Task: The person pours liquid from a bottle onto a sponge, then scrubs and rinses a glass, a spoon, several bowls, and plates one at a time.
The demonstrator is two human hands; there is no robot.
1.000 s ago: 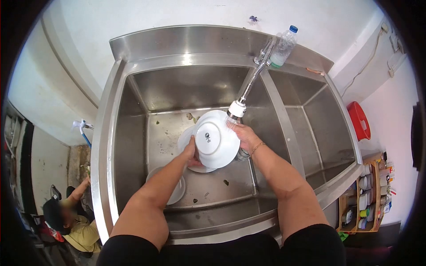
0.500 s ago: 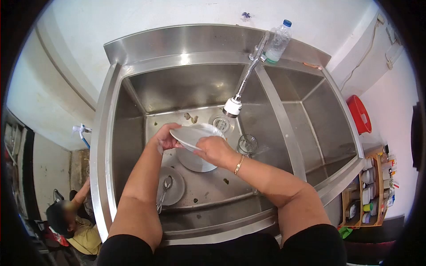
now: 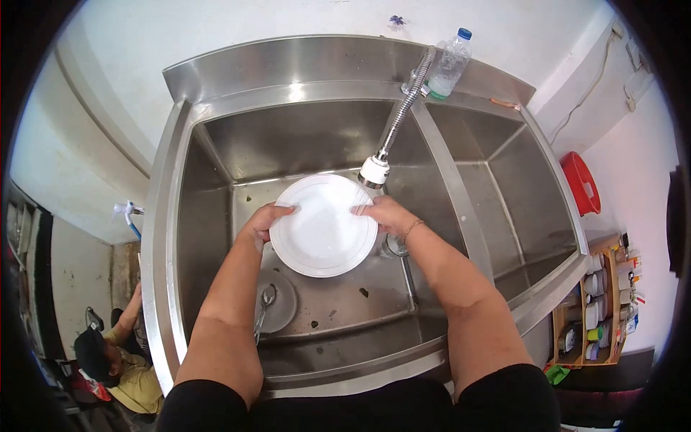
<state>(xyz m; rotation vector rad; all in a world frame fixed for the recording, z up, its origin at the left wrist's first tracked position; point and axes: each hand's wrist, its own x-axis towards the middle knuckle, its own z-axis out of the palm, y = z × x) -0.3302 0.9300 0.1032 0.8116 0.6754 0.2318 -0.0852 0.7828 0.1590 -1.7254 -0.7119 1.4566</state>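
Head view: the left hand (image 3: 265,222) and right hand (image 3: 385,213) grasp opposite rims of a round white ceramic plate (image 3: 324,225), probably wet, slippery, stiff, breakable.

Both bare forearms stretch forward, elbows bent slightly outward. The left hand (image 3: 265,223) curls in a grip. The right hand (image 3: 385,214) faces it, fingers pressed flat.

Glossy white ceramic plate (image 3: 323,225); brushed steel sink (image 3: 288,144); clear plastic bottle (image 3: 450,63).

Both hands, left hand (image 3: 265,222) and right hand (image 3: 386,214), grip a white plate (image 3: 322,226) under the faucet head (image 3: 374,171).
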